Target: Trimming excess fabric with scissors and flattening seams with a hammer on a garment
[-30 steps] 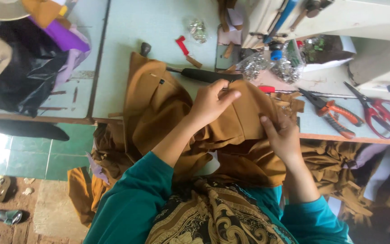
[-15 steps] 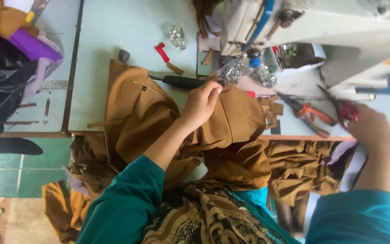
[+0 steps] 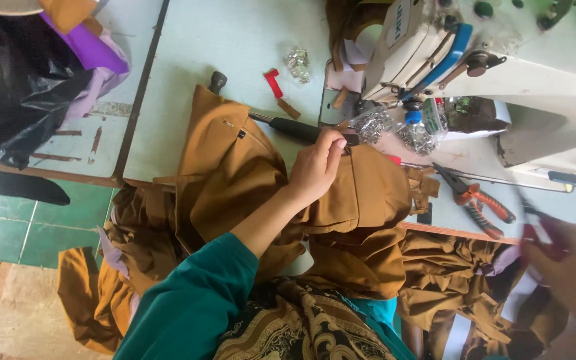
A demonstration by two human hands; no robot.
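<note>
The brown garment [image 3: 235,173] lies bunched across the near edge of the pale table [image 3: 235,40], its long axis running left to right, with much of the cloth spilling off the edge onto the person's lap and down toward the floor. The left hand [image 3: 316,167] rests on top of it near the middle, fingers curled and pinching a fold at the garment's far edge, so this hand is plainly the nearer one and already has the cloth. Just beyond those fingertips, touching or almost touching the fold, lies a black-handled tool [image 3: 295,127], pointing left to right like the garment.

The right hand [image 3: 565,267] is well apart, off to the right and below the table edge, blurred; it seems closed around something with red handles, probably scissors [image 3: 535,230], though the blur leaves that uncertain. Between the two hands, on the table, lie orange-handled pliers [image 3: 478,200]. Behind them stands the white sewing machine [image 3: 475,60], with small packets of shiny metal bits [image 3: 395,130] at its foot.
</note>
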